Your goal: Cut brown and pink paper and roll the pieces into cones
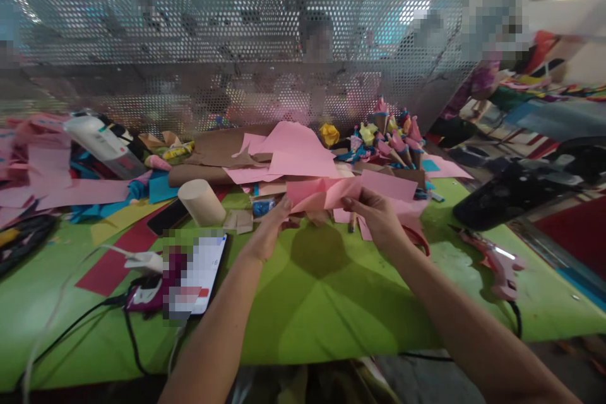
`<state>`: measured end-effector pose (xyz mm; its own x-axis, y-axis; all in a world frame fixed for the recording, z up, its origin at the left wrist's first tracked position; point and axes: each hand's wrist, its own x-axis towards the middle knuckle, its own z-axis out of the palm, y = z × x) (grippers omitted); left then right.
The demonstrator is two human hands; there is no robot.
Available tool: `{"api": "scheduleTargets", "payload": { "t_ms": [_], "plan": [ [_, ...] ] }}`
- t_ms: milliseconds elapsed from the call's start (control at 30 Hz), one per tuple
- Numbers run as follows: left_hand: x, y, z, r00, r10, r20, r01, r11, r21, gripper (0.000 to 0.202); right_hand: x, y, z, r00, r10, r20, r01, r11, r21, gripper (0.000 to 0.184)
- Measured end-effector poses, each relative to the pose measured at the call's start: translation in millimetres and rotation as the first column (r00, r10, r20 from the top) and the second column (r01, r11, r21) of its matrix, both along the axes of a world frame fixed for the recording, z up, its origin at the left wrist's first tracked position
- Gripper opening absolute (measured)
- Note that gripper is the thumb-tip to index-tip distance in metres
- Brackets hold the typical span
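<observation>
A piece of creased pink paper (pixel 322 194) is stretched between my two hands, held up above the green table (pixel 303 322). My left hand (pixel 273 227) pinches its left end, and my right hand (pixel 374 211) grips the right end between thumb and fingers. Fold lines run across the paper's middle. Behind it lies a pile of flat pink sheets (pixel 303 148). Below my right hand, the red handle of a tool (pixel 419 240) shows partly; the rest is hidden.
A pink glue gun (pixel 502 271) and a black cylinder (pixel 492 199) are at the right. On the left are a cardboard tube (pixel 201 202), a lit phone (pixel 206 271), cables and a white bottle (pixel 101 142). Paper cones (pixel 400 142) stand at the back against a perforated metal screen (pixel 237 25).
</observation>
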<state>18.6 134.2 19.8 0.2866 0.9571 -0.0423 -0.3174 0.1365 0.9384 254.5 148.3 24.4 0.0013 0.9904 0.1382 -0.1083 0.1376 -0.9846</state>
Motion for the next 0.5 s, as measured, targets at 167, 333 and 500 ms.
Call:
{"api": "scheduleTargets", "payload": {
  "t_ms": [167, 333, 500],
  "plan": [
    [-0.4, -1.9, 6.1, 1.0, 0.004, -0.016, -0.001, 0.984, 0.176, 0.073, 0.5, -1.2, -0.9, 0.997, -0.017, 0.076, 0.018, 1.0, -0.007, 0.031],
    [8.2, -1.3, 11.0, 0.975, 0.218, -0.049, -0.21, 0.969, 0.13, 0.061, -5.3, -3.5, -3.9, 0.996, 0.025, 0.089, -0.019, 0.998, -0.06, 0.038],
    [13.6, 1.3, 5.1, 0.925, 0.347, -0.152, -0.35, 0.937, 0.011, 0.048, -11.5, -1.8, -9.8, 0.996, 0.068, 0.051, -0.065, 0.996, -0.055, 0.042]
  ]
}}
